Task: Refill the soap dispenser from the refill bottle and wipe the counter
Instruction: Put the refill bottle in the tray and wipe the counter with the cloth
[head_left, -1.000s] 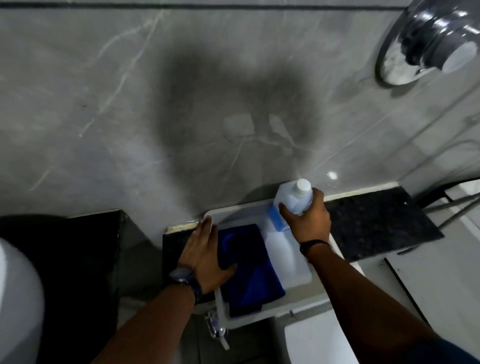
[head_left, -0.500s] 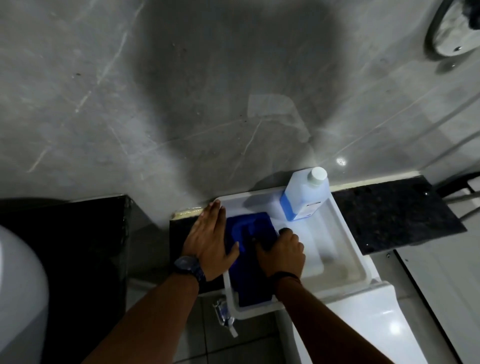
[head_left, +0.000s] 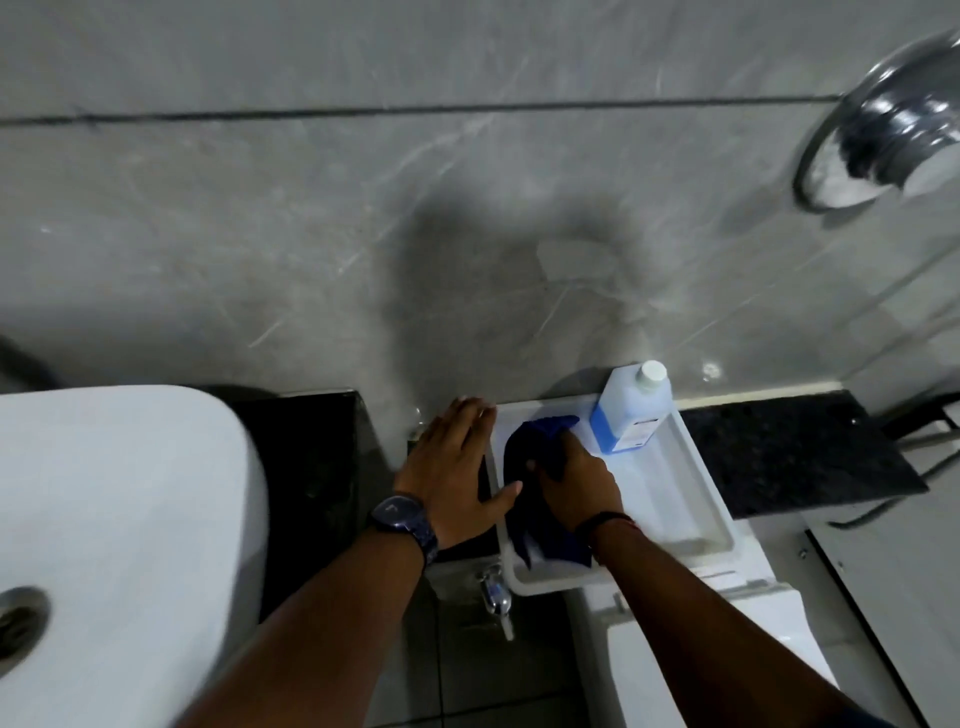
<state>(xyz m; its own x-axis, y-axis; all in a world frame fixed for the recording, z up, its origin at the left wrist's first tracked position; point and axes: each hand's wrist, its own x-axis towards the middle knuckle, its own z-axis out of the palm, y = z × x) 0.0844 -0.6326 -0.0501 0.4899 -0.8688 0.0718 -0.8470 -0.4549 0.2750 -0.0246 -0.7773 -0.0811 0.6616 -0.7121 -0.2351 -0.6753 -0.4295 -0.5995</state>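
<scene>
A translucent refill bottle (head_left: 631, 410) with a white cap and blue liquid at its bottom stands at the far end of a white tray (head_left: 691, 483), against the grey wall. A dark blue cloth (head_left: 535, 457) lies bunched in the tray's left half. My right hand (head_left: 576, 480) grips the cloth from above. My left hand (head_left: 457, 462) lies flat, fingers spread, on the black ledge just left of the tray, its thumb touching the tray's rim. No soap dispenser is in view.
A white basin (head_left: 114, 530) with a metal drain fills the lower left. A chrome tap (head_left: 496, 597) hangs below the tray's near corner. A black granite shelf (head_left: 789, 457) extends right of the tray. A chrome fitting (head_left: 883, 130) juts from the wall upper right.
My right hand let go of the bottle at the tray's far end, moved to the cloth and gathered it into a bunch. The left hand stayed flat beside the tray.
</scene>
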